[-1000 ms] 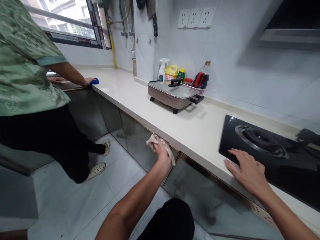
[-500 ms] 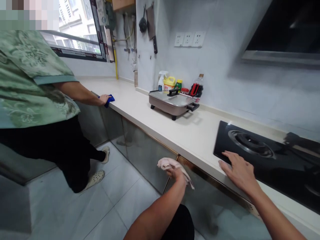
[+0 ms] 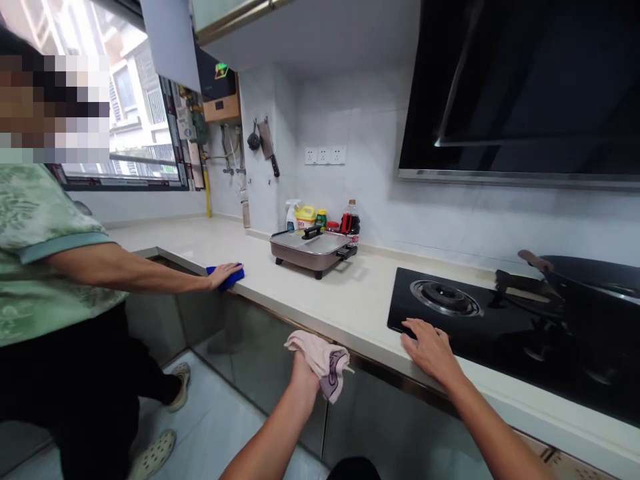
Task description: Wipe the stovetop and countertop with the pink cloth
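A pale pink cloth with dark lettering is bunched in my left hand, just off the front of the cabinet doors. Its folds hide most of my fingers, and one end hangs down on the right. My right hand rests flat with fingers stretched out, at the front left part of the black gas stove. The wrist crosses the edge of the white countertop. Nothing is held in that hand.
To the left, a person in a green patterned shirt presses a blue cloth on the counter edge. An electric pan with a glass lid stands before several bottles. A wok sits on the right burner; a range hood hangs above.
My view has tilted up and turned, showing the wok and more of the hood. The cloth in my left hand has turned, so its lettering shows. The other person's blue cloth stays at the counter edge.
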`<state>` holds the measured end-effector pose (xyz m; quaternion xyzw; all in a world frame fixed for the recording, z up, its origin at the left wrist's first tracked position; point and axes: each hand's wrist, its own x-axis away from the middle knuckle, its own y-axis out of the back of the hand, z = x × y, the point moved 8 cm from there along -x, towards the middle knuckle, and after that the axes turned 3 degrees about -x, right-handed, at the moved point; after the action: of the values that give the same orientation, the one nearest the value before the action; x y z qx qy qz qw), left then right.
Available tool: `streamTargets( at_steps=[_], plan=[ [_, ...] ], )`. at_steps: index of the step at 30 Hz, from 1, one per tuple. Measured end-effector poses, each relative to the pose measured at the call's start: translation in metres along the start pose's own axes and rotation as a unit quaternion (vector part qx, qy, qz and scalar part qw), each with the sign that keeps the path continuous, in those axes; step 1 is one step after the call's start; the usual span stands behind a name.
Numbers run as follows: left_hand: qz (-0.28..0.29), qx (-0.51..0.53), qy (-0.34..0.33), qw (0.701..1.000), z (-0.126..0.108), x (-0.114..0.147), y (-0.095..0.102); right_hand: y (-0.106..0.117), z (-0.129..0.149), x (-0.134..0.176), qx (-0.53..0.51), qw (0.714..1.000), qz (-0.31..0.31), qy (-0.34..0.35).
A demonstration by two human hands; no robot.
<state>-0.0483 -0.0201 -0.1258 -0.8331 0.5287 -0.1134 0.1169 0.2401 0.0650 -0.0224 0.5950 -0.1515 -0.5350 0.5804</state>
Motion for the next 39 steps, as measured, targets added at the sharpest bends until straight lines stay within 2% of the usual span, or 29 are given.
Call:
streamTargets(
  at_steps=[3, 5, 7, 9, 10, 11, 12, 13, 14, 15, 17, 20, 21, 23, 26, 29, 31, 34, 37, 39],
  plan=[
    [-0.079, 0.011, -0.118, 0.99, -0.054, 0.018, 0.024, 0.003, 0.003, 0.001, -0.008, 1.0, -0.016, -0.001],
    [-0.13, -0.049, -0.195, 0.971, -0.093, 0.025, 0.03, 0.005, 0.004, 0.001, -0.011, 1.0, -0.021, -0.003],
    [-0.149, -0.115, -0.236, 0.953, -0.127, 0.023, 0.024, 0.005, 0.004, 0.0, -0.018, 1.0, -0.019, -0.007],
    [-0.135, -0.191, -0.262, 0.936, -0.154, 0.014, 0.008, 0.004, 0.004, -0.001, -0.029, 0.999, -0.016, -0.011],
    [-0.118, -0.273, -0.273, 0.915, -0.164, 0.008, -0.004, 0.004, 0.004, -0.001, -0.035, 0.999, -0.017, -0.012],
    [-0.092, -0.381, -0.278, 0.877, -0.17, 0.001, -0.019, 0.004, 0.004, -0.002, -0.04, 0.999, -0.018, -0.013],
    [-0.06, -0.5, -0.272, 0.82, -0.171, -0.006, -0.033, 0.004, 0.004, -0.002, -0.043, 0.999, -0.02, -0.013],
    [-0.025, -0.609, -0.256, 0.75, -0.168, -0.013, -0.045, 0.005, 0.004, -0.002, -0.046, 0.999, -0.022, -0.014],
    [0.006, -0.692, -0.234, 0.683, -0.164, -0.02, -0.053, 0.005, 0.004, -0.003, -0.049, 0.998, -0.023, -0.014],
    [0.031, -0.743, -0.215, 0.633, -0.161, -0.025, -0.057, 0.006, 0.004, -0.003, -0.051, 0.998, -0.024, -0.015],
    [0.075, -0.797, -0.187, 0.57, -0.161, -0.033, -0.062, 0.006, 0.005, -0.003, -0.054, 0.998, -0.022, -0.015],
    [0.131, -0.828, -0.169, 0.519, -0.162, -0.037, -0.062, 0.007, 0.006, -0.002, -0.055, 0.998, -0.014, -0.018],
    [0.142, -0.83, -0.178, 0.509, -0.161, -0.036, -0.062, 0.006, 0.006, -0.001, -0.055, 0.998, -0.008, -0.021],
    [0.146, -0.816, -0.222, 0.513, -0.159, -0.032, -0.062, 0.006, 0.006, -0.001, -0.06, 0.998, 0.009, -0.024],
    [0.139, -0.773, -0.27, 0.557, -0.15, -0.028, -0.057, 0.008, 0.007, -0.001, -0.079, 0.996, 0.052, -0.002],
    [0.137, -0.745, -0.262, 0.598, -0.142, -0.034, -0.053, 0.023, -0.006, 0.006, -0.07, 0.994, 0.073, 0.036],
    [0.132, -0.734, -0.245, 0.619, -0.142, -0.044, -0.055, 0.041, -0.034, 0.019, -0.037, 0.997, 0.057, 0.037],
    [0.125, -0.722, -0.222, 0.643, -0.142, -0.062, -0.064, 0.066, -0.099, 0.052, 0.005, 0.999, 0.032, -0.006],
    [0.12, -0.731, -0.221, 0.634, -0.139, -0.086, -0.081, 0.076, -0.156, 0.089, 0.016, 0.997, 0.048, -0.059],
    [0.109, -0.746, -0.217, 0.621, -0.135, -0.103, -0.094, 0.08, -0.171, 0.103, 0.023, 0.996, 0.043, -0.069]
  ],
)
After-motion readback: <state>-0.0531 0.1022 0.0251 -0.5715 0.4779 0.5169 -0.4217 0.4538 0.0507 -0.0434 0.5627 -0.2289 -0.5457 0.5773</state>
